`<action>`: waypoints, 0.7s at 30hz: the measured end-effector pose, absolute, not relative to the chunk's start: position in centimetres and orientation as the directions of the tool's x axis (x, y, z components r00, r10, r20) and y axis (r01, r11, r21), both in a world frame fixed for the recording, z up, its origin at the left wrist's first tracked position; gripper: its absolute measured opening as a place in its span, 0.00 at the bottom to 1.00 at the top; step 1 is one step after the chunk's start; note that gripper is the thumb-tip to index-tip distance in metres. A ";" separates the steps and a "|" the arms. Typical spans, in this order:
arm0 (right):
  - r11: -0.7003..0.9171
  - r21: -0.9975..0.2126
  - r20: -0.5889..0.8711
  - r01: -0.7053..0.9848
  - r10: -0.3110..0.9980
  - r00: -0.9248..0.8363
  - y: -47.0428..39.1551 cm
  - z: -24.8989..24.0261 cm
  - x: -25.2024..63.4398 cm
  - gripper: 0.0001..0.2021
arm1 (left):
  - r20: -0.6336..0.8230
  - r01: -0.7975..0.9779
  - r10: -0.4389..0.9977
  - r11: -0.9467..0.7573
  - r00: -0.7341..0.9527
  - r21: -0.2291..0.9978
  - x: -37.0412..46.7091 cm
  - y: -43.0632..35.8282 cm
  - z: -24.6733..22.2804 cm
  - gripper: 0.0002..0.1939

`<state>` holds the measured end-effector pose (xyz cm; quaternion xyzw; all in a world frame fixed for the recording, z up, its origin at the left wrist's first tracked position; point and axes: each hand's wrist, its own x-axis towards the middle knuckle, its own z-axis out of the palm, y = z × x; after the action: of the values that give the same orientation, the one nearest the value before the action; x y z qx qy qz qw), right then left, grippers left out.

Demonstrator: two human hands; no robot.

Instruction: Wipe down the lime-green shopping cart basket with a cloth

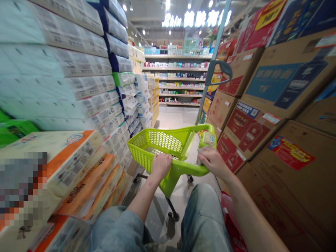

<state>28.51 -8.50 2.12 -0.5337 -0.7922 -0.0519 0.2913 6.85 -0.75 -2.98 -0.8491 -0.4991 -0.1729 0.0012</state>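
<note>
A lime-green plastic shopping cart [141,148] with a perforated basket stands on dark legs with small casters in front of my knees. My left hand [162,165] is closed over the near rim of its basket. My right hand [213,160] curls over the cart's handle end at the right, just below a green panel with a pale label [208,139]. Something whitish shows beside the right fingers, too unclear to name. No goods can be made out in the visible part of the basket.
Stacked tissue packs [86,66] wall the aisle on the left, with orange-and-cream packs [78,175] lower down. Cardboard cartons [288,77] pile up on the right. A grey post with a handle [219,71] rises ahead. Stocked shelves [181,78] stand beyond the tiled floor [175,115].
</note>
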 end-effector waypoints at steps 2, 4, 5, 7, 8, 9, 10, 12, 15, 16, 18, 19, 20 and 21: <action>0.321 -0.135 0.509 0.937 0.834 -0.212 -9.8 2.2 26.4 0.18 | 0.288 0.857 0.858 -0.484 0.426 0.175 6.9 -0.9 -3.0 0.21; 0.170 -0.059 0.569 0.984 0.815 -0.106 -10.7 2.0 24.0 0.15 | 0.279 0.864 0.868 -0.468 0.411 0.184 6.9 -1.1 -3.1 0.21; 0.091 -0.032 0.602 0.995 0.796 -0.053 -11.0 1.8 22.9 0.15 | 0.275 0.867 0.872 -0.462 0.405 0.188 7.0 -1.2 -3.1 0.20; -0.036 0.020 0.643 0.999 0.766 0.015 -11.1 1.4 20.9 0.14 | 0.273 0.869 0.874 -0.458 0.402 0.188 7.1 -1.5 -3.2 0.19; -0.077 0.051 0.650 0.996 0.759 0.026 -11.0 1.2 20.2 0.13 | 0.278 0.868 0.872 -0.461 0.404 0.185 7.2 -1.8 -3.2 0.19; -0.102 0.084 0.650 0.991 0.760 0.023 -10.9 1.0 19.6 0.13 | 0.283 0.867 0.868 -0.465 0.407 0.180 7.3 -2.0 -3.1 0.18; -0.113 0.115 0.644 0.987 0.765 0.012 -10.7 0.9 19.2 0.12 | 0.288 0.865 0.865 -0.470 0.411 0.176 7.4 -2.2 -3.1 0.18; -0.105 0.155 0.617 0.982 0.787 -0.013 -10.4 0.9 18.9 0.10 | 0.292 0.860 0.859 -0.480 0.421 0.174 7.5 -2.5 -3.0 0.18; -0.062 0.146 0.543 0.987 0.839 -0.028 -10.3 1.0 19.6 0.11 | 0.292 0.845 0.846 -0.505 0.446 0.175 7.7 -2.7 -2.8 0.19; -0.052 0.127 0.511 0.990 0.859 -0.020 -10.2 1.1 20.0 0.11 | 0.289 0.838 0.839 -0.519 0.461 0.171 7.7 -2.6 -2.8 0.19; -0.041 0.057 0.446 0.998 0.895 0.011 -10.1 1.3 21.2 0.12 | 0.270 0.821 0.826 -0.546 0.495 0.165 7.8 -2.3 -2.7 0.21; -0.029 0.000 0.418 1.000 0.908 0.027 -9.9 1.5 21.8 0.13 | 0.255 0.812 0.820 -0.559 0.512 0.167 7.8 -2.2 -2.6 0.21; -0.011 -0.073 0.396 0.997 0.917 0.040 -9.5 1.6 22.5 0.13 | 0.241 0.802 0.814 -0.572 0.529 0.171 7.8 -2.0 -2.6 0.22; 0.012 -0.157 0.387 0.987 0.921 0.050 -9.1 1.8 23.1 0.13 | 0.231 0.796 0.810 -0.579 0.539 0.175 7.9 -1.9 -2.5 0.22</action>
<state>23.15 -9.09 1.83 -0.6977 -0.6838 -0.0850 0.1961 7.85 -1.90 -2.55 -0.8768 -0.4580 -0.1443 -0.0244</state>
